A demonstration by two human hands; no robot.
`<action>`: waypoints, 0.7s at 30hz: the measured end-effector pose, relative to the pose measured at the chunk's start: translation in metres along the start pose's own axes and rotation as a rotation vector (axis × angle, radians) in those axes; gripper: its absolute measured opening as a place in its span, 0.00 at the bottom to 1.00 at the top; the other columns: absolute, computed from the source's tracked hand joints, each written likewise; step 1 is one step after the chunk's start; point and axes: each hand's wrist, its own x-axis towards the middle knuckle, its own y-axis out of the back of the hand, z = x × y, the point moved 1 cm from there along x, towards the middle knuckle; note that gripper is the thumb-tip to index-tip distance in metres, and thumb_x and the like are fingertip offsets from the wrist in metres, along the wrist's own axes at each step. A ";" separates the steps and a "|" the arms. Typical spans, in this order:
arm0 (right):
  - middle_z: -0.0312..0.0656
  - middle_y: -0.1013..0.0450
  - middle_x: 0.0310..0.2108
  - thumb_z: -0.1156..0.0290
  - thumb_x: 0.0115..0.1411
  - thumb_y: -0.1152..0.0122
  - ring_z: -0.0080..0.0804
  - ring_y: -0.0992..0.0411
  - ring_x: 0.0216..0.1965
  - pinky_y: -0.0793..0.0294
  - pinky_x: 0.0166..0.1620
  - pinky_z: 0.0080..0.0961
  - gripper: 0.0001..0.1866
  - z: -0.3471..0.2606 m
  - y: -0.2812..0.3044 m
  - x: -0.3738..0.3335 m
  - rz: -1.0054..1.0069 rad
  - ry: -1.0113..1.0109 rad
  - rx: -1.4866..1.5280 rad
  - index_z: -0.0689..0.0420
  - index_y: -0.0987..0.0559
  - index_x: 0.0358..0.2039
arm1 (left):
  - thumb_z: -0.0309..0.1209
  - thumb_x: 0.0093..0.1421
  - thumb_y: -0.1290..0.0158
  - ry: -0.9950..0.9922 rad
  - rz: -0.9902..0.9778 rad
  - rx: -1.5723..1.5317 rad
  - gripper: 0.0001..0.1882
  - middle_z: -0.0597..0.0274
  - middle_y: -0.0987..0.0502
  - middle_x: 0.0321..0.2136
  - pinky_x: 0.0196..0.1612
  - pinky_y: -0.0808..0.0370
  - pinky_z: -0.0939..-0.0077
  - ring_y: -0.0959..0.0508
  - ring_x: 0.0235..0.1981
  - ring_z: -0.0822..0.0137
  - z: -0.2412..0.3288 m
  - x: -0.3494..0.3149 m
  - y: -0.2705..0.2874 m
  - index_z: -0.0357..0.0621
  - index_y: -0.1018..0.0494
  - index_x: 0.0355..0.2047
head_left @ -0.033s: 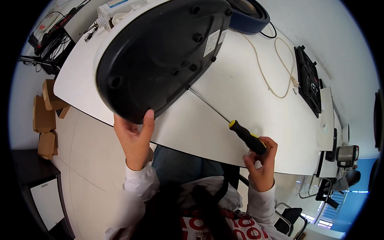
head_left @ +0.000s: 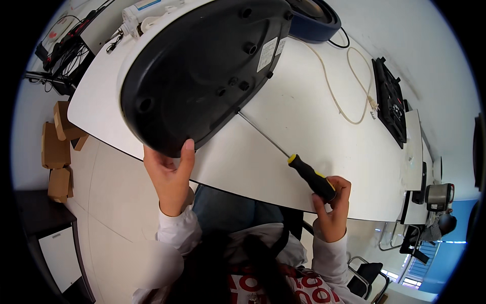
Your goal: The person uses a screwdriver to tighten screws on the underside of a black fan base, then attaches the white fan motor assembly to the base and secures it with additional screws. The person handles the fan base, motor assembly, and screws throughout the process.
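Observation:
My left hand (head_left: pixel 172 175) grips the near end of a large rounded black plastic base (head_left: pixel 187 76) with a white outer shell, its thumb on the edge. The base is tilted up, so its underside shows several round holes and posts and a white label (head_left: pixel 267 54). My right hand (head_left: pixel 334 205) has thumb and fingers at the butt of a black and yellow screwdriver (head_left: pixel 311 175). The screwdriver's long shaft slants up to the left, and its tip meets the edge of the base. Whether a screw sits there is hidden.
On the white table (head_left: pixel 304 121) lie a beige cord with a plug (head_left: pixel 373 103) and an open black tool case (head_left: pixel 390 101). A dark blue round-cornered device (head_left: pixel 314 25) stands at the back. Cardboard boxes (head_left: pixel 55 144) rest on the floor at left. A person (head_left: pixel 440 228) is far right.
The fingers of my right hand have closed in on the screwdriver's handle end, the thumb now against it. The handle has shifted slightly left. The base has barely moved.

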 end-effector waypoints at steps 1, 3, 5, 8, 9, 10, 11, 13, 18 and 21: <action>0.39 0.33 0.27 0.83 0.49 0.41 0.23 0.36 0.23 0.35 0.26 0.18 0.22 0.001 0.001 0.000 0.005 0.040 -0.053 0.62 0.35 0.45 | 0.22 0.50 0.43 -0.011 0.001 0.003 0.26 0.58 0.30 0.44 0.50 0.37 0.76 0.30 0.45 0.68 -0.001 0.000 0.000 0.36 0.37 0.50; 0.41 0.31 0.23 0.76 0.56 0.45 0.24 0.36 0.20 0.37 0.23 0.19 0.12 -0.001 -0.001 0.000 0.028 0.080 -0.102 0.63 0.33 0.40 | 0.22 0.50 0.43 -0.005 -0.003 0.005 0.26 0.58 0.30 0.44 0.50 0.37 0.76 0.31 0.46 0.68 -0.001 0.000 0.000 0.36 0.37 0.50; 0.40 0.33 0.18 0.71 0.59 0.50 0.24 0.37 0.18 0.39 0.22 0.19 0.10 0.007 0.009 0.002 -0.081 -0.073 -0.149 0.64 0.31 0.37 | 0.22 0.50 0.43 0.002 0.001 0.007 0.26 0.58 0.30 0.44 0.50 0.37 0.76 0.31 0.46 0.68 0.000 0.000 0.000 0.36 0.38 0.50; 0.36 0.36 0.13 0.62 0.62 0.56 0.22 0.39 0.15 0.42 0.20 0.18 0.16 0.010 0.009 0.005 -0.075 -0.203 -0.081 0.64 0.29 0.35 | 0.23 0.51 0.43 0.011 0.003 0.006 0.26 0.58 0.30 0.44 0.50 0.37 0.77 0.31 0.45 0.68 0.000 0.000 -0.002 0.36 0.38 0.50; 0.36 0.36 0.15 0.63 0.61 0.54 0.21 0.39 0.16 0.43 0.20 0.18 0.15 0.011 0.007 0.007 -0.056 -0.216 -0.003 0.64 0.29 0.37 | 0.23 0.51 0.43 0.014 0.011 0.012 0.26 0.58 0.30 0.44 0.50 0.37 0.77 0.31 0.45 0.68 -0.001 0.000 -0.001 0.36 0.38 0.50; 0.36 0.36 0.16 0.64 0.60 0.53 0.21 0.39 0.17 0.43 0.20 0.18 0.15 0.012 0.007 0.008 -0.037 -0.230 0.074 0.63 0.29 0.39 | 0.23 0.51 0.43 0.017 0.018 0.018 0.26 0.58 0.30 0.44 0.50 0.37 0.77 0.31 0.45 0.69 -0.002 0.000 0.000 0.36 0.38 0.50; 0.37 0.35 0.24 0.69 0.57 0.48 0.18 0.39 0.20 0.41 0.22 0.16 0.18 0.012 0.006 0.009 -0.055 -0.086 0.088 0.62 0.33 0.47 | 0.23 0.51 0.43 0.002 0.012 0.028 0.26 0.58 0.30 0.44 0.50 0.37 0.77 0.31 0.45 0.69 -0.002 0.001 0.001 0.36 0.38 0.50; 0.40 0.36 0.32 0.80 0.49 0.41 0.19 0.39 0.23 0.37 0.26 0.16 0.32 0.002 0.006 0.008 -0.090 -0.078 0.030 0.59 0.42 0.55 | 0.24 0.51 0.43 -0.023 0.005 0.044 0.26 0.59 0.30 0.44 0.50 0.38 0.77 0.31 0.45 0.69 -0.004 0.000 0.002 0.36 0.38 0.50; 0.45 0.33 0.38 0.85 0.49 0.42 0.23 0.33 0.27 0.34 0.27 0.17 0.27 0.018 0.004 0.001 -0.024 0.017 0.035 0.61 0.41 0.48 | 0.24 0.51 0.43 -0.047 0.019 0.091 0.25 0.58 0.29 0.42 0.48 0.36 0.78 0.30 0.43 0.69 -0.006 -0.001 0.003 0.36 0.37 0.49; 0.40 0.32 0.23 0.76 0.58 0.49 0.20 0.34 0.22 0.37 0.24 0.16 0.11 0.015 0.009 0.002 -0.060 -0.111 0.074 0.63 0.35 0.41 | 0.24 0.52 0.43 -0.066 0.015 0.106 0.24 0.58 0.29 0.41 0.46 0.35 0.78 0.29 0.42 0.70 -0.006 0.000 0.003 0.35 0.37 0.48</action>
